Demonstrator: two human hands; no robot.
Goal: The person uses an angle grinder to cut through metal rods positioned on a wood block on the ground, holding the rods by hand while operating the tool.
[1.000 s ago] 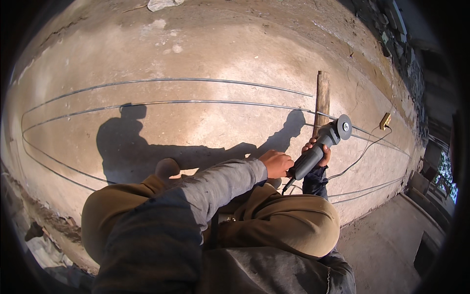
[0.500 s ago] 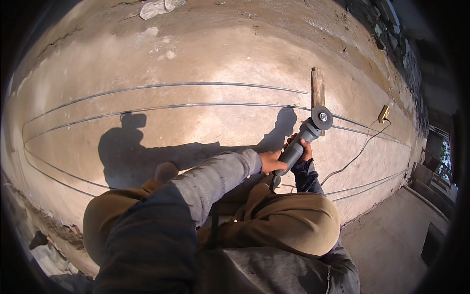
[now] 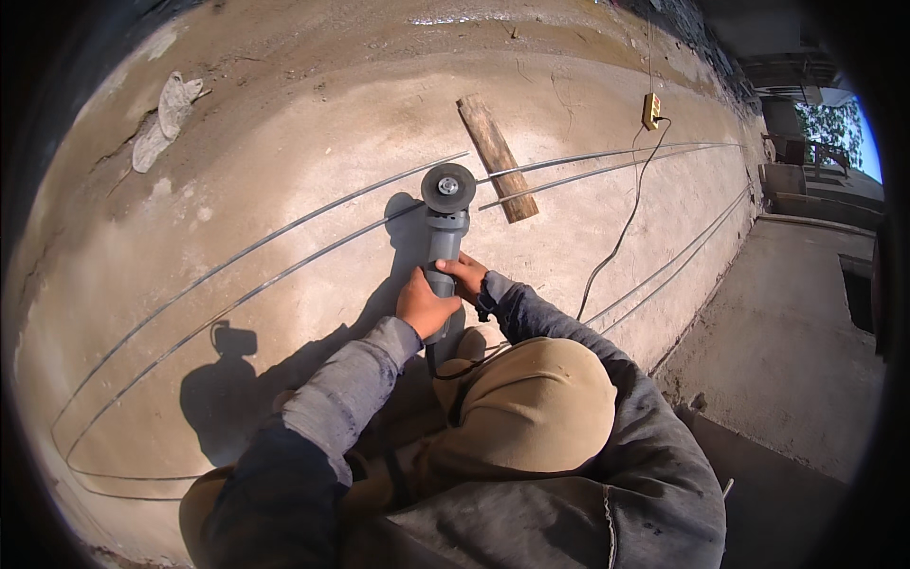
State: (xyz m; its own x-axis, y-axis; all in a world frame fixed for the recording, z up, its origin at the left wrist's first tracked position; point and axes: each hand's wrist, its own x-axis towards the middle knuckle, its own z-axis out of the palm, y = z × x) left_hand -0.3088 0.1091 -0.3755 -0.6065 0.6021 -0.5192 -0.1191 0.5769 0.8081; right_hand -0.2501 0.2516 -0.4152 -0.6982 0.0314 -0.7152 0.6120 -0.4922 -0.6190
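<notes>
Both my hands hold a grey angle grinder (image 3: 444, 248), its disc (image 3: 448, 188) pointing away from me. My left hand (image 3: 426, 303) wraps the rear of the body, while my right hand (image 3: 464, 274) grips the right side nearer the head. The disc appears raised over the floor, between ends of thin metal rods; whether it touches any is unclear. One pair of rods (image 3: 332, 205) runs off to the left. Another pair (image 3: 569, 179) extends right, crossing or reaching a wooden plank (image 3: 498, 161) just right of the disc.
A black cable (image 3: 621, 239) curves over the concrete floor to a yellow socket box (image 3: 651, 112) at the far right. More rod lengths (image 3: 678, 251) lie at right. A pale crumpled scrap (image 3: 171, 114) is at far left. My bent knee (image 3: 531, 403) is close below the grinder.
The grinder, held in both hands, has moved left off the plank, and its disc now stands apart from the wood. My view has also turned, so the rods and plank look slanted.
</notes>
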